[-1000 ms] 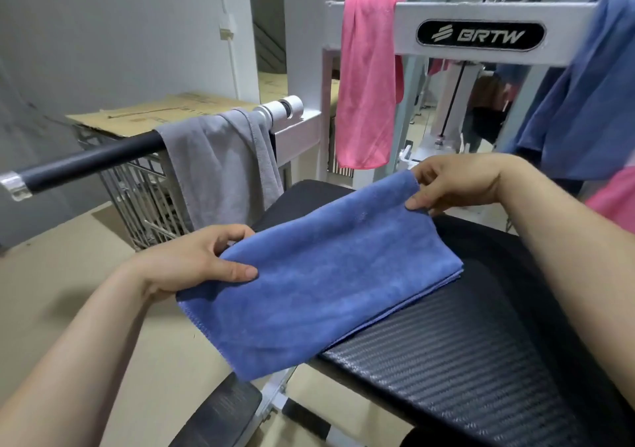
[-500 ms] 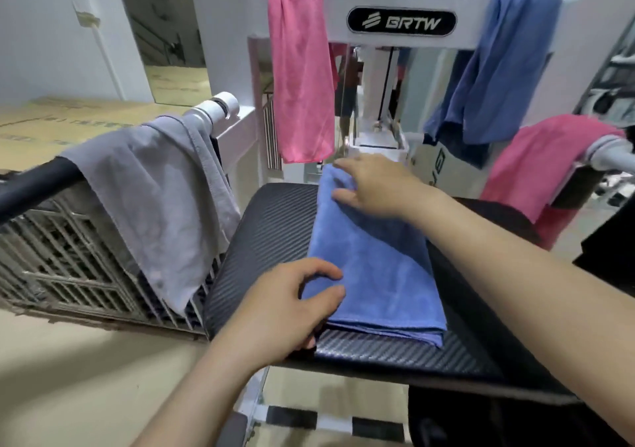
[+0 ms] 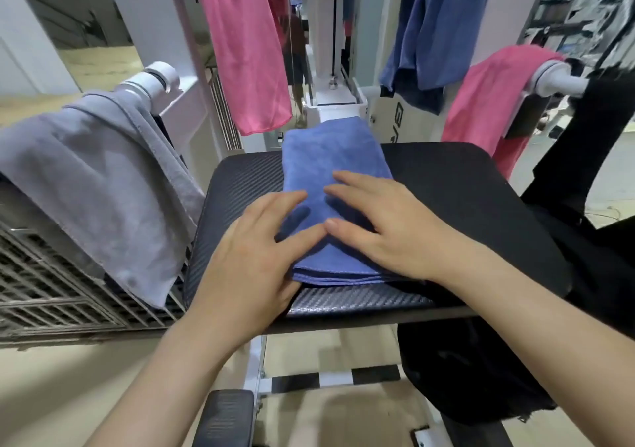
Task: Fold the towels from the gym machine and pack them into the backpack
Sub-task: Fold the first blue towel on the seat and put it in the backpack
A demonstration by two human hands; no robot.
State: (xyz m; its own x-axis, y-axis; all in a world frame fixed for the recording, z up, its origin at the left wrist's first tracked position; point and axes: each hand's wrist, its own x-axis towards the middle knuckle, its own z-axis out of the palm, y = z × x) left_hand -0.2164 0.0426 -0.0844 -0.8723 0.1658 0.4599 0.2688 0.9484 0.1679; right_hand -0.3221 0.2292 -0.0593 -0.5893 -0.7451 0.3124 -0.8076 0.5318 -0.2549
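Observation:
A folded blue towel [image 3: 330, 151] lies lengthwise on the black padded seat [image 3: 464, 185] of the gym machine. My left hand [image 3: 254, 257] rests flat on the towel's near left corner, fingers spread. My right hand [image 3: 381, 226] presses flat on its near right half. A grey towel [image 3: 96, 185] hangs over the left handle bar. One pink towel [image 3: 247, 44] and a second blue towel [image 3: 433, 31] hang from the white crossbeam. Another pink towel [image 3: 488, 103] drapes over the right handle. A black bag-like thing [image 3: 470, 374], probably the backpack, sits below the seat on the right.
A metal grid crate [image 3: 51, 292] stands at the left behind the grey towel. The machine's white frame [image 3: 333, 79] rises just behind the seat. A black footpad [image 3: 226, 415] sits on the beige floor below me. Black fabric [image 3: 604, 130] hangs at the right edge.
The towel was folded over and laid lengthwise on the seat. My right hand slid from its far end to the near half, and my left hand flattened onto the near corner.

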